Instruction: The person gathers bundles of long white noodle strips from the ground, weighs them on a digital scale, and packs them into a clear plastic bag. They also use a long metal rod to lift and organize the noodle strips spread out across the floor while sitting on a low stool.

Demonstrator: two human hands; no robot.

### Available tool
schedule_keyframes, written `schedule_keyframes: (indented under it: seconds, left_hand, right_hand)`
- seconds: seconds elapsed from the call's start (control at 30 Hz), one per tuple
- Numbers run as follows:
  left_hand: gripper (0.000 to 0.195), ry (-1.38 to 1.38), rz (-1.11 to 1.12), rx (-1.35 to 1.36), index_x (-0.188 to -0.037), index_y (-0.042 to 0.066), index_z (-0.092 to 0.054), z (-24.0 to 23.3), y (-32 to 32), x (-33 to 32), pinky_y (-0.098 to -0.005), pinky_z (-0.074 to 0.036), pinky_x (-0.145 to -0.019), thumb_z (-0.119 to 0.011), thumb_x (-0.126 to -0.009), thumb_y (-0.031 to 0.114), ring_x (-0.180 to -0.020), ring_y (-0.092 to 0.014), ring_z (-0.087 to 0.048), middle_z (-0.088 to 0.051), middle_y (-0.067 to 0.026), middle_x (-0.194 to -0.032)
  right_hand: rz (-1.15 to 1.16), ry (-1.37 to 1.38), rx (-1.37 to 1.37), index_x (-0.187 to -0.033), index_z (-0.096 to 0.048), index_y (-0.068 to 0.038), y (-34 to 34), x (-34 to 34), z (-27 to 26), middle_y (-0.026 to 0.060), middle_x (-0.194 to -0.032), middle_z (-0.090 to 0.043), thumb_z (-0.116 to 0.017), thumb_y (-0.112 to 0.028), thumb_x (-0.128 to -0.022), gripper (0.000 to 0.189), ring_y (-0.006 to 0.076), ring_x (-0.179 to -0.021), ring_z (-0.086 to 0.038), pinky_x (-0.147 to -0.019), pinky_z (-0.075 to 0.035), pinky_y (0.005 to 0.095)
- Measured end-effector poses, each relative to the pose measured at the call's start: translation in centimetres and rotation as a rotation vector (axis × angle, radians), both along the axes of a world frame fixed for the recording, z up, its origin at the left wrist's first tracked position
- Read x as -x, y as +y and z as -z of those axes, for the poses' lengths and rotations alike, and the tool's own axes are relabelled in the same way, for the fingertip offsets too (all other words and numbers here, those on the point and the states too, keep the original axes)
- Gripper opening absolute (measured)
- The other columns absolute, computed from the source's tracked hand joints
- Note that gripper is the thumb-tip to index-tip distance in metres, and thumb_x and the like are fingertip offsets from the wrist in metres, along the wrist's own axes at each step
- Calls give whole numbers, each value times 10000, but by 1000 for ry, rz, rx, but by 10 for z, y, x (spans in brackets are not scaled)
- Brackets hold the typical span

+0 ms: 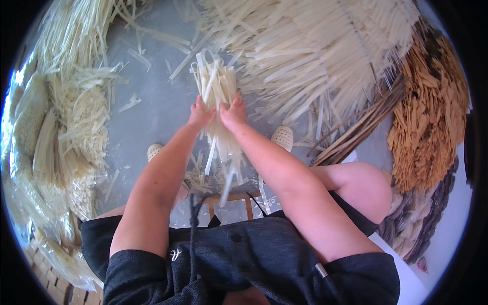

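Between my two hands is a bundle of pale flat strips (pixel 216 82), looped at its far end, with loose ends hanging towards me. My left hand (pixel 202 114) grips the bundle from its left side, and my right hand (pixel 233 113) grips it from the right, the thumbs close together on top. Some of the hanging strips are blurred. Beneath the bundle, small strip scraps (pixel 200 179) lie on the grey floor near a wooden stool's edge (pixel 228 197).
Large heaps of pale strips (pixel 297 49) lie ahead and to the right. Clear plastic bags (pixel 30 152) and more pale strips (pixel 87 114) line the left. Brown sticks (pixel 354 126) and orange-brown strips (pixel 427 126) lie at the right. My shoes (pixel 282 138) flank the bundle.
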State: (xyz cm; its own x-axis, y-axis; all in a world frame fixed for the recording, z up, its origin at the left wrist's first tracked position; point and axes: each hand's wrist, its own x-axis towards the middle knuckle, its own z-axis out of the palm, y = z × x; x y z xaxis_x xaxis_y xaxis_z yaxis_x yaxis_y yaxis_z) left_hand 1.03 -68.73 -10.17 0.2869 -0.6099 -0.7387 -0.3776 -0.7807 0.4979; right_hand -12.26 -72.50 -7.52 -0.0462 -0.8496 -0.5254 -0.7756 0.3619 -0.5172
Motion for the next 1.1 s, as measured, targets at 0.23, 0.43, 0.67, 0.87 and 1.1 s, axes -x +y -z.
schedule_keyframes:
  seconds: [0.23,0.43,0.67,0.87,1.1]
  left_hand:
    - [925,-327,296,347,-1481,37,-217,-103,-99,31,-432,-399,-1056,-725,-771,344,-1287,-417,-438,-386,-299,-1414]
    - [324,357,412,1093,-1173,60,-624,-371,-145,242,-324,-495,-801,-581,-857,113,-946,-148,-607,-673,-46,-1025]
    - [543,633,981,772,-1332,56,-512,-473,15,438,-296,-452,-869,-609,-797,56,-1018,-167,-555,-596,-57,-1167]
    - [605,862,620,42,-1406,116,-441,-383,83,523,-450,-496,-929,-659,-842,100,-1208,-228,-452,-499,-77,-1306]
    - [359,599,461,-179,-1244,142,-598,-303,60,482,-432,-492,-911,-606,-889,89,-1039,-158,-526,-552,-12,-1096]
  right_hand:
    - [-1092,421,63,-916,-734,-59,-130,35,-152,167,-954,-704,-617,-139,-738,228,299,-845,-682,-743,-533,390]
    - [-850,57,568,-865,-690,-40,-192,234,-375,110,-766,-687,-659,-157,-736,177,209,-648,-636,-577,-512,333]
    - [63,-424,812,-1101,-669,-14,111,486,-428,97,-979,-704,-641,-163,-854,290,169,-866,-665,-782,-531,308]
    - [696,84,585,-1073,-615,-35,210,511,-117,142,-901,-695,-704,-366,-796,441,272,-863,-674,-757,-532,393]
    - [988,46,-235,-1526,-13,-76,238,431,-45,254,-1495,-226,-859,-429,-616,1292,438,-1357,-315,-1097,-345,486]
